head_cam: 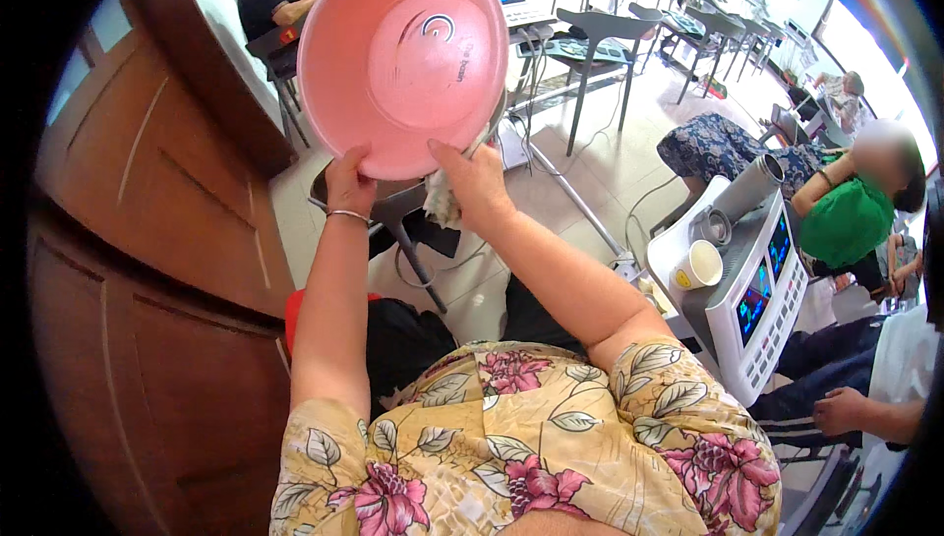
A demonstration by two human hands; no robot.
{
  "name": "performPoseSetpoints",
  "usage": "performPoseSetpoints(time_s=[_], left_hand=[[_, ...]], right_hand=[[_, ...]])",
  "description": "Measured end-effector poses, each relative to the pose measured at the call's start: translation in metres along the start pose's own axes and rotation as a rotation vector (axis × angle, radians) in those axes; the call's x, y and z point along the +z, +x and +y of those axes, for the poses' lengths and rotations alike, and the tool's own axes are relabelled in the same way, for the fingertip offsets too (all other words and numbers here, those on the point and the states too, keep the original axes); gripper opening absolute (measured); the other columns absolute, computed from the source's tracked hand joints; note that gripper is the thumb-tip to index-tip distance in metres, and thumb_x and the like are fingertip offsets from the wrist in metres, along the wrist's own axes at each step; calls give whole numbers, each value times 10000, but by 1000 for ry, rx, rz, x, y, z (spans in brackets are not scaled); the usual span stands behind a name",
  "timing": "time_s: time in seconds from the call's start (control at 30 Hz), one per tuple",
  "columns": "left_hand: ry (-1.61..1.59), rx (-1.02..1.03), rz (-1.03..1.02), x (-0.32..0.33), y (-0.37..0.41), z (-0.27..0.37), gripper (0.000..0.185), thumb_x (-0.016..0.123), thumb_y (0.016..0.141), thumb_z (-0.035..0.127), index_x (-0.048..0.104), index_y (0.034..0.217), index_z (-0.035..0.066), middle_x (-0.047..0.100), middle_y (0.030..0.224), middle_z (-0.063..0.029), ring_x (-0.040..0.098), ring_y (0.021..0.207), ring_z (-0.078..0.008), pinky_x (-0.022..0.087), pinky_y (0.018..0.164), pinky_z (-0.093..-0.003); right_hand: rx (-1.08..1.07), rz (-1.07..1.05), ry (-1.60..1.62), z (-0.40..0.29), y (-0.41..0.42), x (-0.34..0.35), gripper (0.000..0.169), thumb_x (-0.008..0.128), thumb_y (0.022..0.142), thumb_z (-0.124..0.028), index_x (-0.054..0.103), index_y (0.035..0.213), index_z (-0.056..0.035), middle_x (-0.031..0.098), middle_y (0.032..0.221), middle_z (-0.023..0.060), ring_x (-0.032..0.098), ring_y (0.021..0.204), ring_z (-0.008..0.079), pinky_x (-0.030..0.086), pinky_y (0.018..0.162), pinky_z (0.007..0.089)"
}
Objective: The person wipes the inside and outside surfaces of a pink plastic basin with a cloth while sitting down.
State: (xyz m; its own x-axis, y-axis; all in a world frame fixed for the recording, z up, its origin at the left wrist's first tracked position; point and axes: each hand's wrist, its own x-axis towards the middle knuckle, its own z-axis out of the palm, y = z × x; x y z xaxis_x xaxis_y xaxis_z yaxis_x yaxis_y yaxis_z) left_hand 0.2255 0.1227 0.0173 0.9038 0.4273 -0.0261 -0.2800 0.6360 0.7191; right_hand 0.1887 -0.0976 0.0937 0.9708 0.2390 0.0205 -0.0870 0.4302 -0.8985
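Observation:
A pink plastic basin (pixel 402 86) is held out in front of me, tilted so that its bare inside faces me. Printed marks show on its bottom. My left hand (pixel 351 180) grips the near rim on the left, thumb over the edge, with a bracelet on the wrist. On the right of the same rim is my right hand (pixel 474 183), its thumb also on the inner side. A pale, crumpled cloth (pixel 441 200) hangs by the right hand's fingers, partly hidden by them. Below the basin, a dark chair (pixel 398 220) is partly covered.
Brown wooden doors (pixel 147 189) stand at my left. To the right, a white machine with screens (pixel 759 307) carries a paper cup (pixel 698 264) and a grey flask (pixel 748 186). Cables (pixel 634 222) trail over the tiled floor. Several people sit around, among grey chairs (pixel 590 56).

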Motion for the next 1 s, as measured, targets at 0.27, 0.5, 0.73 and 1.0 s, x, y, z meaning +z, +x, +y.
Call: performPoseSetpoints(time_s=[0.27, 0.5, 0.73, 1.0], left_hand=[[-307, -69, -78, 21, -27, 13, 401, 613, 811, 96, 504, 1193, 43, 598, 1117, -83, 568, 1069, -250, 464, 938, -386], [28, -14, -33, 15, -22, 1, 414, 649, 725, 12, 523, 1120, 1, 592, 1054, -116, 610, 924, -253, 520, 713, -367], [50, 80, -32, 18, -23, 3, 397, 642, 709, -25, 530, 1090, -16, 601, 991, -113, 617, 869, -242, 516, 683, -334], [89, 96, 41, 27, -25, 3, 356, 628, 716, -28, 543, 1061, -46, 607, 985, -136, 618, 855, -265, 514, 703, -353]], right_hand=[[-107, -18, 0, 10, 23, -13, 235, 623, 781, -29, 604, 1008, 27, 628, 910, 71, 604, 788, 167, 491, 670, 299], [-116, 73, -30, 0, 35, -42, 226, 653, 773, -65, 618, 978, 23, 623, 886, 65, 587, 778, 154, 469, 686, 292], [-569, 279, -125, -46, 62, -53, 310, 687, 781, -101, 585, 1033, 49, 618, 936, 99, 607, 789, 167, 501, 687, 297], [-401, 267, -88, -26, 57, -59, 379, 659, 798, -122, 551, 1108, 67, 614, 1005, 92, 579, 884, 163, 456, 778, 301]])
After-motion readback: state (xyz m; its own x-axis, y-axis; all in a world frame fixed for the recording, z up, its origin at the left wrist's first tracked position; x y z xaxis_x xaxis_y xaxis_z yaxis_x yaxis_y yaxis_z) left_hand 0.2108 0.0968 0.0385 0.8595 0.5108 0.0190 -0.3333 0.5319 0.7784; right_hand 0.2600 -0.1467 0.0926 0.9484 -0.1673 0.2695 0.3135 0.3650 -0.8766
